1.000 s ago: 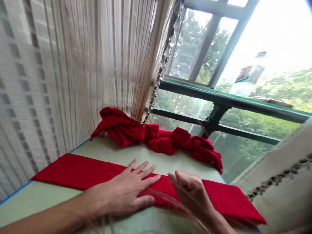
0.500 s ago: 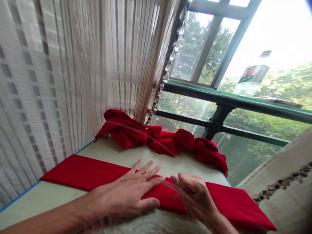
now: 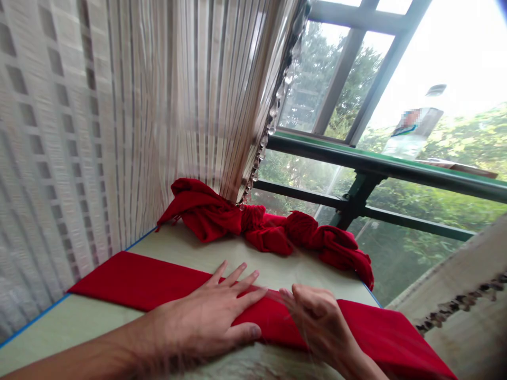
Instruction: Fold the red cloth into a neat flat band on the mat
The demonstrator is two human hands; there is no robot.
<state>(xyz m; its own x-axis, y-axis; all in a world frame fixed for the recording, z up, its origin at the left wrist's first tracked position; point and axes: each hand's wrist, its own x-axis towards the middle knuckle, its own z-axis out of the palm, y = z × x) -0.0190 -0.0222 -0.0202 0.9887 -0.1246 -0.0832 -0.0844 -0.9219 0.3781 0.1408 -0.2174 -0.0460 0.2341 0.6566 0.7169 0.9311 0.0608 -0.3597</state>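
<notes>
A long folded red cloth (image 3: 130,279) lies flat across the pale green table (image 3: 237,258). My left hand (image 3: 209,314) rests flat on the middle of this cloth, fingers spread and open. My right hand (image 3: 317,319) sits just to its right on the same cloth, fingers curled inward; what they pinch, if anything, is hidden. A crumpled heap of red cloth (image 3: 269,227) lies at the table's far edge, beyond both hands.
A striped beige curtain (image 3: 119,116) with a beaded edge hangs at the left and back. A window with a green rail (image 3: 380,166) fills the right, with a bottle (image 3: 414,129) standing on it. Another beige curtain (image 3: 463,295) hangs at the lower right.
The view has shifted slightly; both hands stay on the folded red cloth almost where they were, the right hand drifting a little to the right.
</notes>
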